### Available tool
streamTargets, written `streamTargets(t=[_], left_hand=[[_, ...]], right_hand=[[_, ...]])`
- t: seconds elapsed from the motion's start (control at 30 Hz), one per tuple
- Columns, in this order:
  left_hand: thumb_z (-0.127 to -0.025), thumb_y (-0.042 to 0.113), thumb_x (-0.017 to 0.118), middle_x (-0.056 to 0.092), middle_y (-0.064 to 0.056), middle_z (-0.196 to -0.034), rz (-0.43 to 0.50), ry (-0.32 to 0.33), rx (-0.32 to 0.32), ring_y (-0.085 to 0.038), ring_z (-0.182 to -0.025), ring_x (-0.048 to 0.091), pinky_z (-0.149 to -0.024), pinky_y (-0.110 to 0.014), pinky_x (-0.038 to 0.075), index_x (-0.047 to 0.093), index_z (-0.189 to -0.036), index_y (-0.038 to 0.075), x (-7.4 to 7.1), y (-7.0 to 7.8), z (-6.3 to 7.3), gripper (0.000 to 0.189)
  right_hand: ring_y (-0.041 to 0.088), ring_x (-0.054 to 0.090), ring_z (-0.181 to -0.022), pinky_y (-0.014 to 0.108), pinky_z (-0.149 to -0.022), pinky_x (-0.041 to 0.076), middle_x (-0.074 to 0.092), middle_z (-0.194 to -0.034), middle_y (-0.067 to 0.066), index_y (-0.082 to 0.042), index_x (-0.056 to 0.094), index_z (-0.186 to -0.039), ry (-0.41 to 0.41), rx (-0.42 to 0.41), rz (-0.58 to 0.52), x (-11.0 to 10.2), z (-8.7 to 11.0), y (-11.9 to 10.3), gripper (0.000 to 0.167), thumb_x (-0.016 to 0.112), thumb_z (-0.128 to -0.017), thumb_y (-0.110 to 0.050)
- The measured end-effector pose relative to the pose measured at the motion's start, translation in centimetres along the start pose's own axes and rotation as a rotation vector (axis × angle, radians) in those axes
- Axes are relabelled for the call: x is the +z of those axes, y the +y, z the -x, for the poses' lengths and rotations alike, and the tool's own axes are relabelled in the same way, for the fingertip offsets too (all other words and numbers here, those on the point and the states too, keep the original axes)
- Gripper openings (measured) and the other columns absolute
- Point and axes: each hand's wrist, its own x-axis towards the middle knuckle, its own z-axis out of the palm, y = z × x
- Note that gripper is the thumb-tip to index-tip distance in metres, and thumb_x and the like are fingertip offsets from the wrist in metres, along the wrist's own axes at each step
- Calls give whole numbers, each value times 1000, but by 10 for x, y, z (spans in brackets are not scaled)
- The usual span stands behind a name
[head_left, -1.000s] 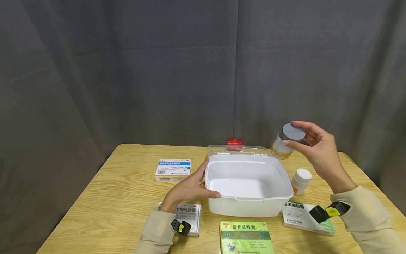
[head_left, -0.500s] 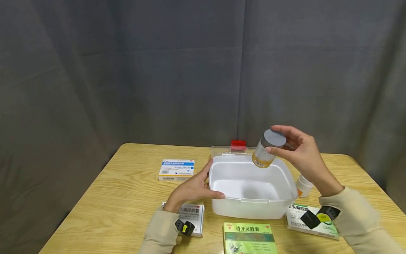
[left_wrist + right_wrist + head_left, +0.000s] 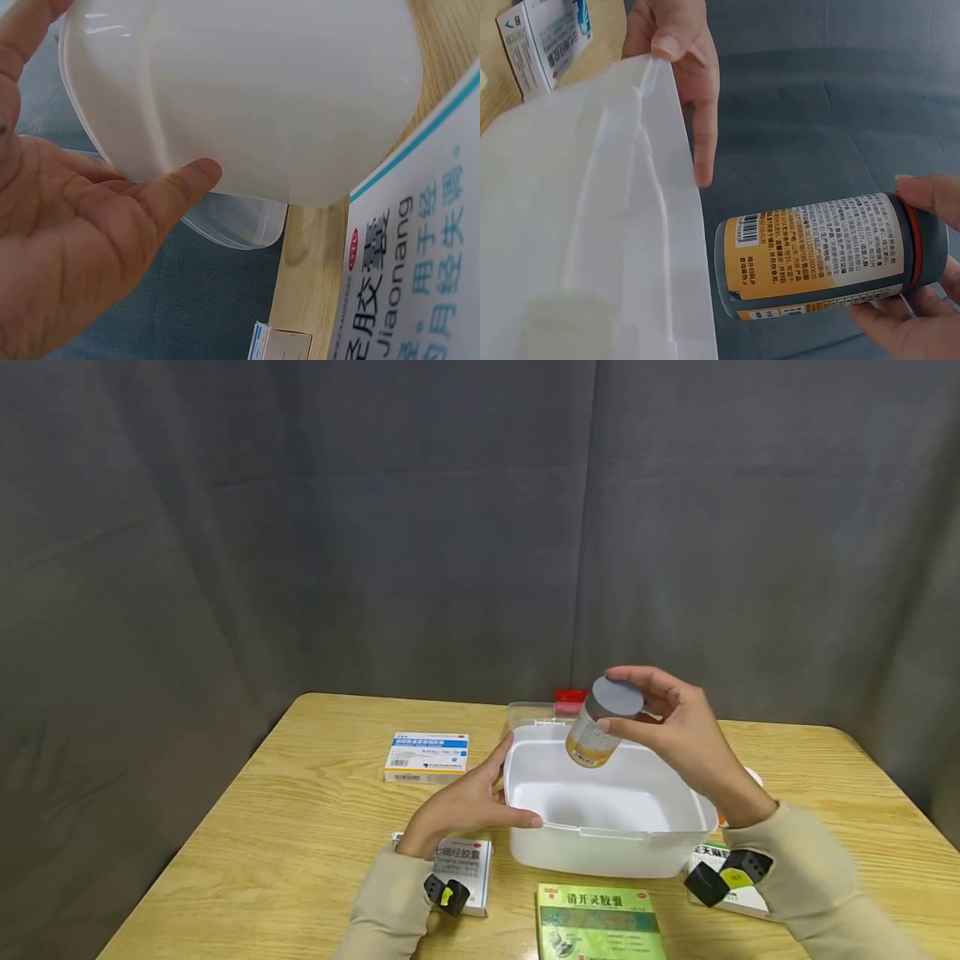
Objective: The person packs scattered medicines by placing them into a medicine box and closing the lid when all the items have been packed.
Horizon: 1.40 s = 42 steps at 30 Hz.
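Observation:
My right hand (image 3: 681, 735) holds a medicine bottle (image 3: 591, 737) by its grey cap, thumb on one side and fingers on the other. Tilted, the bottle hangs over the open white plastic box (image 3: 600, 853). Its yellow and white label (image 3: 817, 247) faces the right wrist camera. My left hand (image 3: 467, 800) grips the box at its left side, the thumb lying on the front wall near the corner, also seen against the box wall (image 3: 285, 97) in the left wrist view. The clear lid (image 3: 528, 715) is folded back behind the box.
A blue-and-white medicine box (image 3: 426, 758) lies to the left. Another white medicine box (image 3: 471, 870) is under my left wrist. A green box (image 3: 600, 922) lies in front. By my right wrist are a partly hidden white-green box (image 3: 738, 897) and small white bottle (image 3: 753, 776).
My right hand has carried the medicine bottle left and slightly down, from beyond the box's right rear corner to above its opening. The left hand keeps its hold on the box.

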Motion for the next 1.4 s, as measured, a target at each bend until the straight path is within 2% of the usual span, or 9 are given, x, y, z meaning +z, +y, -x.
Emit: streamTargets(t=[0.23, 0.4, 0.53, 0.73, 0.87, 1.1, 1.27, 1.4], left_hand=[[-78, -1, 79, 31, -20, -148, 5, -23, 28, -41, -130, 36, -105, -55, 34, 2, -156, 24, 0, 0, -1, 112], [-79, 0, 79, 31, -18, -148, -27, -18, 39, -37, -132, 35, -105, -52, 34, 3, -155, 24, 1, 1, 0, 110], [-79, 1, 79, 30, -15, -150, -40, -2, 28, -35, -135, 33, -107, -52, 32, 1, -156, 21, 2, 2, 0, 112], [-79, 2, 80, 32, -7, -149, -40, 12, -5, -24, -134, 37, -107, -48, 33, -1, -156, 22, 4, 3, 2, 113], [-79, 0, 79, 29, -7, -152, -30, 6, -12, -23, -134, 38, -108, -49, 31, -2, -156, 24, 4, 3, 3, 115], [-79, 5, 80, 29, -7, -153, -100, 6, -2, -22, -135, 36, -109, -48, 30, -2, -156, 23, 3, 3, 1, 114], [-80, 5, 79, 28, -6, -152, -80, -10, -4, -21, -135, 35, -109, -45, 31, -3, -156, 25, 4, 3, 1, 114], [-80, 5, 80, 23, -5, -155, -85, -6, -11, -20, -136, 33, -110, -46, 29, -3, -156, 25, 3, 4, 1, 114]], right_hand=[[17, 63, -101, 27, -82, 53, 61, -117, 10, -1, 58, -126, -34, 27, -47, 14, -2, 0, 50, 78, -80, 1], [20, 62, -106, 28, -84, 52, 62, -118, 11, -2, 59, -126, -68, 57, -54, 22, -2, 6, 51, 80, -79, -3], [24, 61, -107, 32, -84, 53, 63, -119, 10, -4, 60, -125, -91, 83, -54, 31, -2, 13, 51, 81, -79, -6], [24, 60, -107, 36, -84, 52, 64, -119, 6, -8, 63, -123, -106, 122, -11, 45, -1, 21, 52, 84, -76, -10], [24, 60, -108, 40, -87, 50, 64, -118, 6, -7, 63, -123, -115, 130, 4, 52, 0, 25, 53, 85, -75, -9], [26, 60, -107, 44, -89, 49, 64, -117, 7, -6, 63, -123, -114, 153, -1, 56, -2, 31, 54, 85, -73, -7], [29, 58, -111, 44, -92, 48, 60, -124, 11, -2, 62, -122, -121, 172, -14, 59, -2, 37, 54, 83, -73, -1], [31, 58, -111, 44, -92, 48, 59, -124, 12, -1, 63, -120, -124, 186, 17, 64, -2, 39, 51, 83, -73, 0]])
